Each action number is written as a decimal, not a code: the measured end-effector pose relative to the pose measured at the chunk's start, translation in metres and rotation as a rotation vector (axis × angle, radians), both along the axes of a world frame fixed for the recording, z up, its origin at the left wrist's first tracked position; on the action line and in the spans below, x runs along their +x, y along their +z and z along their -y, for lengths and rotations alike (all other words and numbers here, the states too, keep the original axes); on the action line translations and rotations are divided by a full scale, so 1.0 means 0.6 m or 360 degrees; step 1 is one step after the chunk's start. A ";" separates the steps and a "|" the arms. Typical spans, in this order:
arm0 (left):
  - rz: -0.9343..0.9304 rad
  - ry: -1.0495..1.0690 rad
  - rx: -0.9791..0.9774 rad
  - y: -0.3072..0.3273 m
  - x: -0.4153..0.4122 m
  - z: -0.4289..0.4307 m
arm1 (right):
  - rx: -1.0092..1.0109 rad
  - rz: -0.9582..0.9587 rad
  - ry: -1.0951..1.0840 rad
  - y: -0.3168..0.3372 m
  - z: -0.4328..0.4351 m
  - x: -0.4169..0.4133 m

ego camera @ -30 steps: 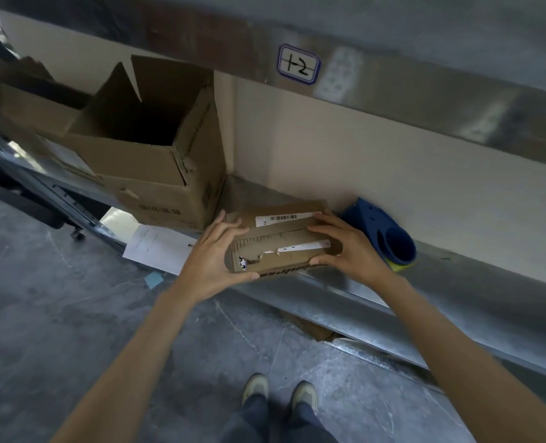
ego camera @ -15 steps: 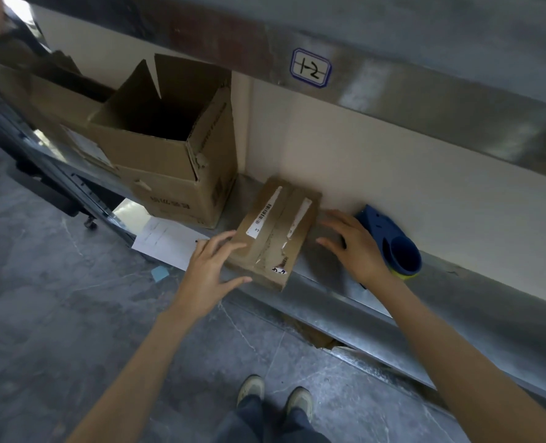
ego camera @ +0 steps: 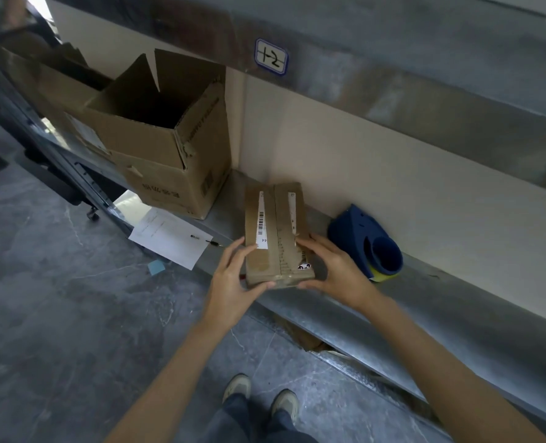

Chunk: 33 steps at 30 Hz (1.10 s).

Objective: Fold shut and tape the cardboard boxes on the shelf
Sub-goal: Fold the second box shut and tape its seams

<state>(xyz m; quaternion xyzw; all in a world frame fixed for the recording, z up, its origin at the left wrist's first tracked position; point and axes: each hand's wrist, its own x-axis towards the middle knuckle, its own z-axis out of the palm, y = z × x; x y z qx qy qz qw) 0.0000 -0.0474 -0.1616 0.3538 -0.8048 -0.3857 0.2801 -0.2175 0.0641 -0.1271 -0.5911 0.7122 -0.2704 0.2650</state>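
Note:
A small flat cardboard box (ego camera: 274, 231) lies on the metal shelf (ego camera: 425, 302), its long side pointing toward the wall, flaps folded down, white barcode labels on top. My left hand (ego camera: 233, 282) grips its near left corner, thumb under the front edge. My right hand (ego camera: 332, 270) holds the near right corner, fingers on top of the box. A blue tape dispenser (ego camera: 366, 241) rests on the shelf just right of my right hand. A larger cardboard box (ego camera: 169, 148) stands to the left with its flaps up.
More open cardboard boxes (ego camera: 51, 81) stand farther left on the shelf. A white sheet of paper (ego camera: 169, 235) hangs over the shelf edge. An upper shelf beam carries a label (ego camera: 271, 56). My shoes (ego camera: 262, 394) are on the grey floor below.
The small box has been turned from lying crosswise to pointing at the wall. Both hands let go briefly, then took hold of its near end again.

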 end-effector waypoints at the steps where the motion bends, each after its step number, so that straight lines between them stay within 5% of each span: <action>1: -0.0011 0.0023 -0.0005 0.001 -0.006 -0.010 | -0.0025 -0.0046 -0.0017 -0.002 -0.004 -0.003; 14: -0.0053 0.0237 0.0014 0.007 -0.051 -0.077 | -0.0126 -0.0205 -0.0149 0.006 -0.024 -0.005; 23: 0.0203 0.0056 -0.0038 0.015 -0.024 -0.065 | -0.0422 -0.0406 -0.0344 0.038 -0.071 -0.033; 28: 0.0374 0.0073 -0.0118 0.042 0.000 -0.053 | 0.0044 -0.0576 -0.0690 0.031 -0.074 -0.062; 33: 0.0460 0.0103 -0.0156 0.063 0.013 -0.047 | 0.0300 -0.0346 -0.0589 0.020 -0.072 -0.084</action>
